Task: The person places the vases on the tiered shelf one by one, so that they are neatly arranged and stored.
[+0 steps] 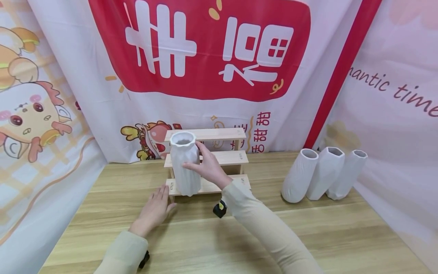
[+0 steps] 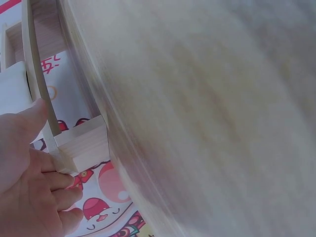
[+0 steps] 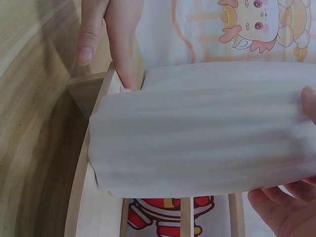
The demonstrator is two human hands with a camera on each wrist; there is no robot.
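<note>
A white cloth backdrop (image 1: 92, 95) with a red printed panel (image 1: 205, 89) hangs behind a wooden table (image 1: 184, 247). In the head view, a three-tier wooden shelf (image 1: 219, 134) stands near the back, and the right hand (image 1: 210, 165) holds a white ribbed vase (image 1: 183, 179) upright before it, thumb on the near side and fingers curled round the upper body. The vase's base is at the lowest tier; whether it touches the board is hard to tell. The left hand (image 1: 155, 207) lies at that tier's left end — fingers straight and close together, thumb apart. Three white vases (image 1: 325, 175) lean side by side, well off to the right.

In the left wrist view, the left thumb touches the board's edge and the fingers lie by its end.

In the right wrist view, the ribbed vase crosses the lowest tier, fingertips along its sides — the left thumb and index finger point down beside the shelf's end.
</note>
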